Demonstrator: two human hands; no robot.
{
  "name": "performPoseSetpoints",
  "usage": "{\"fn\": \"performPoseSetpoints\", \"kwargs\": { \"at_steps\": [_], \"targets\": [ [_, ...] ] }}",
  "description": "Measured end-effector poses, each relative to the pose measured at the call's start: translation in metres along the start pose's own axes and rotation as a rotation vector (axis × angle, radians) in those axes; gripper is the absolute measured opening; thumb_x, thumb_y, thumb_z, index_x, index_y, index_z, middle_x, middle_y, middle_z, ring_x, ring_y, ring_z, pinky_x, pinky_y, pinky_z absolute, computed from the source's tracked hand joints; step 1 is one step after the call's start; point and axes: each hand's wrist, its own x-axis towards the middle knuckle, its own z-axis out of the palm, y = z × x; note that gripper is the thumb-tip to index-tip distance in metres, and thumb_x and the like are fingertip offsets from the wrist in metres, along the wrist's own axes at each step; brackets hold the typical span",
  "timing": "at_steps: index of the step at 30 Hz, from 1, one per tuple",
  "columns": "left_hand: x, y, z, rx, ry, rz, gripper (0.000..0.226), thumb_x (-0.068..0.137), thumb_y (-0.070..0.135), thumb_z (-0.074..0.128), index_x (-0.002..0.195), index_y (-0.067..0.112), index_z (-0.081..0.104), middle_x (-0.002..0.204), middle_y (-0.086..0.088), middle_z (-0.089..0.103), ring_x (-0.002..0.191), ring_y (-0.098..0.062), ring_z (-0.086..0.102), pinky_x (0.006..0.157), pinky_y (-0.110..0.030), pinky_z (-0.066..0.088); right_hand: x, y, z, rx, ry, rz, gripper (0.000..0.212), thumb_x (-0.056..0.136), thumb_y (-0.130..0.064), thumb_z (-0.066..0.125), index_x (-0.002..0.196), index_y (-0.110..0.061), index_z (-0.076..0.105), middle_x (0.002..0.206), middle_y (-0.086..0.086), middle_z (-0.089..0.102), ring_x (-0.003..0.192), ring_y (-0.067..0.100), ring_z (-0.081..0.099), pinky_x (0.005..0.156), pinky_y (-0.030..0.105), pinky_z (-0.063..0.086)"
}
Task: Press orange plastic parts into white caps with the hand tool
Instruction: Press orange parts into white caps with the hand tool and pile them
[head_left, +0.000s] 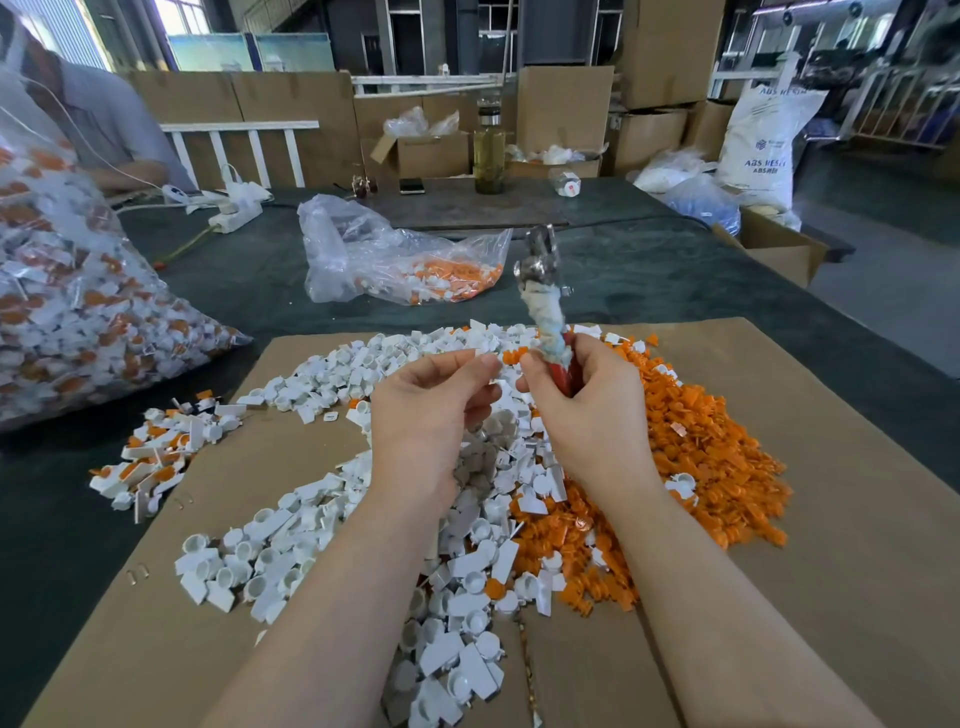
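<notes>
White caps (322, 514) heaped left of orange parts (701, 452) on cardboard; cloth-wrapped, red-handled hand tool (545, 306) stands upright above them.

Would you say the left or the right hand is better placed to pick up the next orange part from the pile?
Probably the left hand: it pinches only a small white cap, while the right hand grips the hand tool, though the orange parts lie on the right.

Far side of dark green table cover (649, 270): glass bottle (489, 156) w/ yellowish liquid, phone (412, 185) just left of it, white power strip (235, 216). Cardboard boxes (563, 109) behind; white ABS resin sack (761, 140) at right.
</notes>
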Motion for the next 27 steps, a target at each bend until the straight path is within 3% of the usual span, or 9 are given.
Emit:
{"fn": "performPoseSetpoints", "kwargs": {
  "at_steps": [6,12,19,27],
  "targets": [
    [-0.0028,0.0013,0.0051,0.014,0.006,0.035,0.008,0.082,0.001,0.075,0.089,0.003,0.071,0.076,-0.014,0.075,0.067,-0.019,0.074,0.056,-0.019,0.055,-0.0027,0.0003,0.0032,-0.122,0.053,-0.086,0.011,0.089,-0.027,0.068,0.091,-0.026,0.057,0.073,-0.018,0.059,0.067,0.006,0.059,0.057,0.027,0.048],
    [-0.0052,0.0005,0.0079,0.076,-0.003,0.093,0.007,0.080,0.004,0.078,0.083,0.008,0.074,0.073,-0.008,0.075,0.068,-0.018,0.075,0.056,-0.018,0.054,-0.0051,0.0017,0.0042,-0.176,0.097,-0.146,0.017,0.088,-0.025,0.070,0.088,-0.027,0.054,0.068,-0.022,0.050,0.056,-0.001,0.049,0.052,0.011,0.030],
    [-0.0059,-0.0027,0.0049,0.288,-0.013,0.261,0.009,0.080,0.011,0.079,0.078,0.020,0.076,0.070,0.003,0.074,0.069,-0.012,0.072,0.069,-0.025,0.059,-0.0027,0.0005,0.0037,-0.070,0.053,-0.104,0.009,0.090,-0.027,0.068,0.092,-0.026,0.059,0.073,-0.016,0.060,0.065,0.006,0.060,0.057,0.027,0.049],
    [-0.0049,-0.0040,0.0041,0.342,0.014,0.315,0.013,0.079,0.011,0.079,0.077,0.023,0.074,0.070,0.006,0.074,0.068,-0.009,0.070,0.064,-0.019,0.056,-0.0016,-0.0022,0.0024,-0.042,0.006,-0.088,0.008,0.091,-0.025,0.067,0.096,-0.020,0.064,0.077,-0.013,0.063,0.071,0.008,0.062,0.062,0.033,0.053]
  ]
}}
